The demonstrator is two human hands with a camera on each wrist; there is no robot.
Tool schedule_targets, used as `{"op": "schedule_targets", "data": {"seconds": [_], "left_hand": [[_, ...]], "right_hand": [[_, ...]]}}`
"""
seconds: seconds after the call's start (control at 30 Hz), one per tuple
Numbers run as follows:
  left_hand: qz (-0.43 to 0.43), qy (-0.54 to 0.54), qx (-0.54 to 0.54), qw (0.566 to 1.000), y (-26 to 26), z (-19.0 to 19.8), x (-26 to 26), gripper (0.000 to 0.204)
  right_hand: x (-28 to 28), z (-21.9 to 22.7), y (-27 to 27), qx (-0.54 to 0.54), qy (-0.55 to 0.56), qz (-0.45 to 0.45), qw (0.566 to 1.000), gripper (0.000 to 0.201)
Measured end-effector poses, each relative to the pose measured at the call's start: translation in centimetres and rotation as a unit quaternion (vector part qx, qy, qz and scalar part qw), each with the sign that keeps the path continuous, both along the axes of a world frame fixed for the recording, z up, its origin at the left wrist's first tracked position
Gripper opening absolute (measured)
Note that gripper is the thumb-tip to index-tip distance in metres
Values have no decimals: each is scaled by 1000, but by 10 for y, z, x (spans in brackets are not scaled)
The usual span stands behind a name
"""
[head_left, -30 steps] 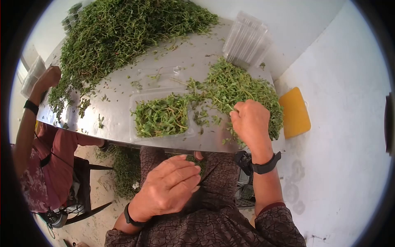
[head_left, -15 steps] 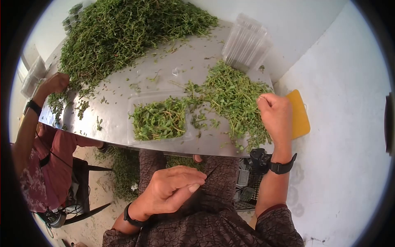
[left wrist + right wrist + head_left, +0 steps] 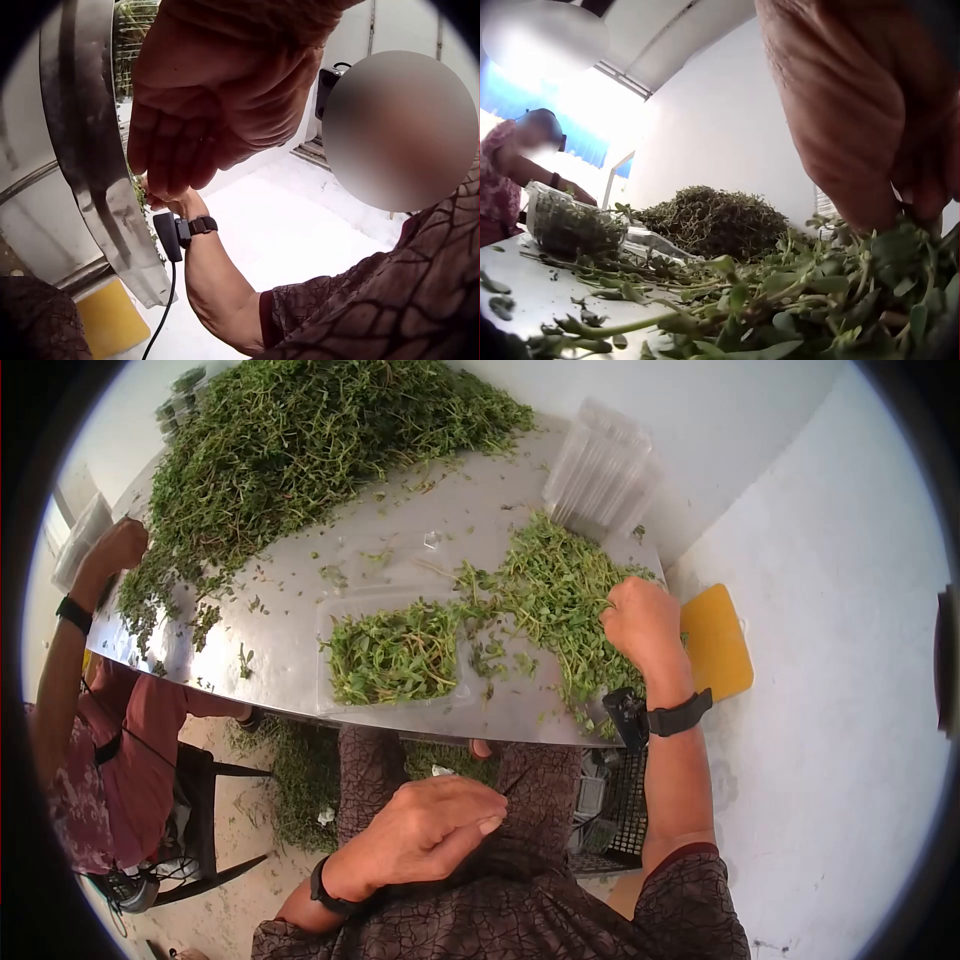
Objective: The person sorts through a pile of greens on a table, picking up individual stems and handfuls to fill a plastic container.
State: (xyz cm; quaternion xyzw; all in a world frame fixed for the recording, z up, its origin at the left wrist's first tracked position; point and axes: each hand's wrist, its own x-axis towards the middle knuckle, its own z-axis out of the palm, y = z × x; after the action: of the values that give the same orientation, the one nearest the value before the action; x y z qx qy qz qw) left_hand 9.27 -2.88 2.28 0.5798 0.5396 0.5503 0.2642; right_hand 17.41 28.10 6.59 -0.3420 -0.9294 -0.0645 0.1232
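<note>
My right hand (image 3: 645, 625) is at the right side of a small pile of leafy green stems (image 3: 555, 585), its fingers curled. In the right wrist view its thumb and fingertips come together on stems (image 3: 855, 277) at the top of that pile. My left hand (image 3: 425, 828) hovers over my lap, in front of the table edge, with fingers extended together and holding nothing; its bare palm shows in the left wrist view. Between the hands, on the metal table (image 3: 290, 595), lies a clear plastic box (image 3: 326, 675) filled with the same greens, its lid folded back.
A large heap of greens (image 3: 320, 450) covers the back left. Stacked clear boxes (image 3: 600, 470) stand behind the small pile. A yellow panel (image 3: 718, 645) is beyond the table's right edge, a black crate (image 3: 628, 810) below. Another person's hand (image 3: 122, 545) is at the heap's left side.
My right hand went from the pile's front out to its right edge, then came back left a little onto the stems. My left hand turned slightly, its fingers drawing together.
</note>
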Motion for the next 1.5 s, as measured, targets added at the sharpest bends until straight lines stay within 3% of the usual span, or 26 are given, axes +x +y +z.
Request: {"op": "schedule_targets", "data": {"seconds": [0.13, 0.23, 0.3, 0.33, 0.4, 0.43, 0.5, 0.57, 0.6, 0.63, 0.73, 0.8, 0.93, 1.03, 1.13, 1.2, 1.3, 1.37, 1.5], "left_hand": [[6, 2, 2, 1000, -1, 1, -1, 11], [11, 7, -4, 1000, -4, 0, -4, 13], [15, -26, -10, 1000, -4, 2, -5, 15], [13, -25, -8, 1000, -4, 5, -6, 15], [0, -119, -56, 991, -5, 12, -7, 17], [1, -118, -56, 991, -5, 16, -6, 17], [6, -242, -55, 969, -2, 23, -5, 22], [-15, -279, -62, 958, 2, 25, -5, 29], [-11, -326, -33, 945, 9, 25, -1, 31], [-6, -371, -3, 929, 15, 25, 3, 33], [17, -329, 9, 944, 30, 35, 14, 37], [42, -296, -7, 954, 35, 39, 15, 39], [18, -322, -17, 946, 43, 33, 16, 38], [20, -338, -27, 941, 49, 27, 18, 39], [20, -346, -32, 938, 56, 21, 17, 41], [18, -348, -40, 937, 58, 18, 17, 43], [0, -370, -40, 928, 69, 11, 19, 53], [18, -455, -25, 890, 75, 3, 24, 63], [-35, -521, 2, 853, 75, 9, 33, 60]], "right_hand": [[5, -2, 6, 40, 36, 34, 998, 11], [12, 15, 2, -16, 114, 10, 993, 11], [20, 25, 4, -184, 170, -7, 968, 15], [21, 32, 0, -181, 171, -8, 968, 15], [23, 40, -14, -380, 289, -8, 879, 20], [26, 39, -16, -380, 289, -6, 879, 20], [32, 37, -19, -460, 349, 51, 815, 17], [35, 37, -26, -493, 367, 60, 787, 14], [35, 36, -29, -523, 383, 68, 758, 12], [35, 33, -29, -526, 383, 69, 756, 12], [29, 25, -21, -550, 424, 65, 717, 13], [29, 23, -11, -566, 482, 58, 667, 15], [34, 38, -6, -553, 508, 57, 658, 18], [33, 36, -3, -533, 481, 37, 695, 19], [40, 36, -9, -577, 479, 53, 659, 19], [51, 39, -17, -651, 509, 91, 555, 11], [54, 34, -43, -678, 503, 70, 531, 9], [56, 30, -59, -692, 490, 72, 525, 10], [57, 21, -88, -736, 429, 90, 517, 11]]}}
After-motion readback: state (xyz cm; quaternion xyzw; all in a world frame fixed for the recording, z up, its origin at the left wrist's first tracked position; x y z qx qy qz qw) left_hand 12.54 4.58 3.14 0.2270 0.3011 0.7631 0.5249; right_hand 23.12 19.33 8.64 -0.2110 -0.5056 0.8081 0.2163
